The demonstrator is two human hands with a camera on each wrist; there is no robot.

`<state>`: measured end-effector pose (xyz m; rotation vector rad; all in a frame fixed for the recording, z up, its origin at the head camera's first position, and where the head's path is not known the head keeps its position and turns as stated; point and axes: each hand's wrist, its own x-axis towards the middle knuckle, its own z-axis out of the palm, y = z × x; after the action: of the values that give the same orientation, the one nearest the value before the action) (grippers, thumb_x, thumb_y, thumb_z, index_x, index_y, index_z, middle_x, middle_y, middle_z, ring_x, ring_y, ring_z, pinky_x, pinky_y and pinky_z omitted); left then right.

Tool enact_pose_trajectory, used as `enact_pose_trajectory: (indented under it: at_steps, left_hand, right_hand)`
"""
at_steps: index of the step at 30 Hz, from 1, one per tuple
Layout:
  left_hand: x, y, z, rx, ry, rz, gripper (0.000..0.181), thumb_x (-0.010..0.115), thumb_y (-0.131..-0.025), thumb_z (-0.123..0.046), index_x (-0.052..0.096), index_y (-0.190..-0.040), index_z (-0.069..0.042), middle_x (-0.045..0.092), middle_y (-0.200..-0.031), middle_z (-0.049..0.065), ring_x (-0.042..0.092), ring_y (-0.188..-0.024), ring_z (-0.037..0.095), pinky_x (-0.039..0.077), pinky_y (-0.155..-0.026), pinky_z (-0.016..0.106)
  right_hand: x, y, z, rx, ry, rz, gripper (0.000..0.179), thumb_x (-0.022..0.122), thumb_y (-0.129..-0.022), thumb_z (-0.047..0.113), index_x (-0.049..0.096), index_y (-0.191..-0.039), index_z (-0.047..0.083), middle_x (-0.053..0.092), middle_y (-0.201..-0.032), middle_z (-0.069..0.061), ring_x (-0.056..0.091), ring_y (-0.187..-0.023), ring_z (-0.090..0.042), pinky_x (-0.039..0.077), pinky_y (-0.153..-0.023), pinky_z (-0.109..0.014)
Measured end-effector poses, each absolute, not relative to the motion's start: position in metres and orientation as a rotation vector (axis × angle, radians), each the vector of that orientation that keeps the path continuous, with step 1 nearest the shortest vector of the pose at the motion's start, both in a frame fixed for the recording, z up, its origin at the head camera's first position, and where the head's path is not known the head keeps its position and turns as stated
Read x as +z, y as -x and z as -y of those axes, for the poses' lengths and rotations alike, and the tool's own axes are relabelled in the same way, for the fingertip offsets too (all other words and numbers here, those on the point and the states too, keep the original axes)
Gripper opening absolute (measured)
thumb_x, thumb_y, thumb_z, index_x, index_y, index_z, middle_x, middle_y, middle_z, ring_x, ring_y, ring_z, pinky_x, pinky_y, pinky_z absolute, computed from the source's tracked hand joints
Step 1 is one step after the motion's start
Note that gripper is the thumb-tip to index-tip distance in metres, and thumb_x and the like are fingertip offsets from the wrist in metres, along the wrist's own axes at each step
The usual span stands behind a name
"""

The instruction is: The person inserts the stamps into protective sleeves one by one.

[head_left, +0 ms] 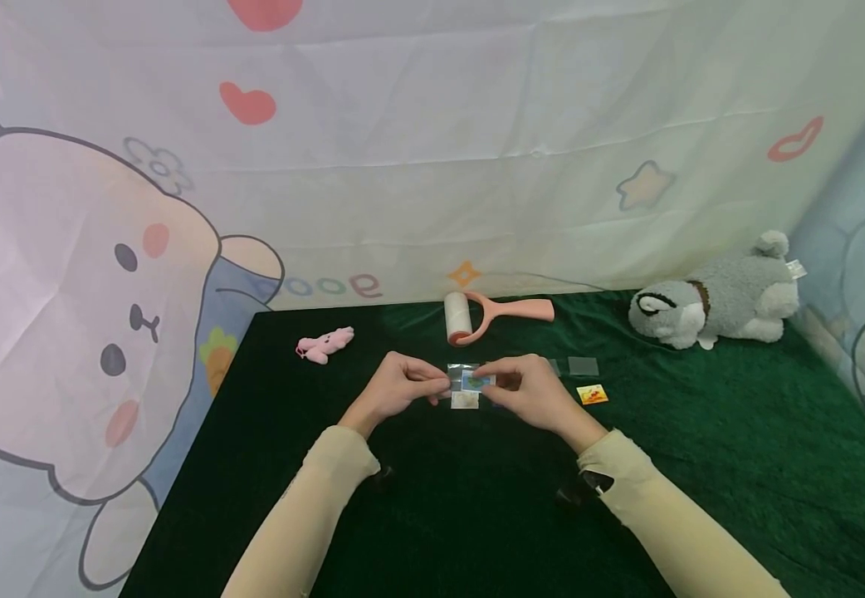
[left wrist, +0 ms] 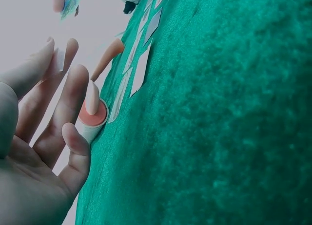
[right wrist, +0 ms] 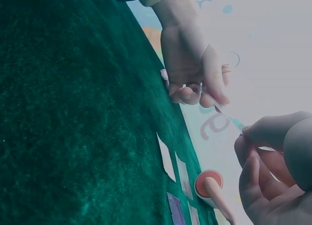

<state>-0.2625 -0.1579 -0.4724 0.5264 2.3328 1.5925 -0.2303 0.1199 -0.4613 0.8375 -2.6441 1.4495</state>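
Note:
Both hands meet over the middle of the dark green cloth. My left hand pinches the edge of a small clear plastic piece between thumb and index finger, its other fingers spread loosely. Facing it, my right hand pinches a small blue-green picture card between thumb and fingertips. The card's left edge is close to the left fingertips. Below them on the cloth lies a small pale card. To the right of my right hand are a clear sleeve and a yellow-and-red card.
A pink-handled lint roller lies behind the hands. At the back left is a small pink plush toy, and a grey-and-white plush dog lies at the back right. A purple card lies among the sleeves. A printed curtain hangs behind the table.

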Motion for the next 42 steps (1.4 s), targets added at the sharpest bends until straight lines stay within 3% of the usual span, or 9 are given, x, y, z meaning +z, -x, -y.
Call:
enact_pose_trajectory:
  at_steps: [12, 23, 31, 42]
  left_hand:
    - [-0.4725, 0.2605, 0.1560, 1.587, -0.543, -2.336, 0.025, 0.079, -0.097, -0.024, 0.081, -0.108, -0.002, 0.080, -0.088, 0.007, 0.074, -0.084, 0.026, 0.052, -0.089, 0.041]
    - [-0.4725, 0.2601, 0.1562, 1.627, -0.546, -2.295, 0.026, 0.078, -0.098, -0.021, 0.080, -0.111, 0.002, 0.080, -0.090, 0.009, 0.074, -0.084, 0.026, 0.053, -0.095, 0.044]
    - [-0.4703, 0.2599, 0.1544, 1.622, -0.546, -2.289, 0.016, 0.078, -0.097, -0.022, 0.083, -0.106, -0.008, 0.080, -0.091, 0.008, 0.074, -0.085, 0.028, 0.053, -0.095, 0.044]
    - [-0.4686, 0.2594, 0.1535, 1.605, -0.564, -2.299, 0.021, 0.078, -0.097, -0.022, 0.082, -0.108, -0.004, 0.080, -0.091, 0.008, 0.073, -0.085, 0.027, 0.053, -0.092, 0.042]
  right_hand:
    - [-0.4594, 0.2282, -0.1202, 1.437, -0.827, 2.658, 0.026, 0.076, -0.096, 0.009, 0.079, -0.121, 0.017, 0.068, -0.089, 0.003, 0.062, -0.074, -0.017, 0.055, -0.066, -0.031]
    - [-0.4625, 0.2294, -0.1220, 1.460, -0.823, 2.654, 0.025, 0.075, -0.096, 0.010, 0.079, -0.120, 0.018, 0.067, -0.088, 0.002, 0.061, -0.073, -0.018, 0.053, -0.064, -0.031]
    - [-0.4606, 0.2296, -0.1226, 1.472, -0.828, 2.650, 0.025, 0.075, -0.096, 0.010, 0.079, -0.120, 0.017, 0.067, -0.088, 0.002, 0.061, -0.074, -0.019, 0.053, -0.065, -0.031]
    - [-0.4602, 0.2298, -0.1210, 1.467, -0.797, 2.635, 0.017, 0.076, -0.097, 0.014, 0.080, -0.113, 0.016, 0.065, -0.082, 0.002, 0.058, -0.067, -0.018, 0.049, -0.058, -0.029]
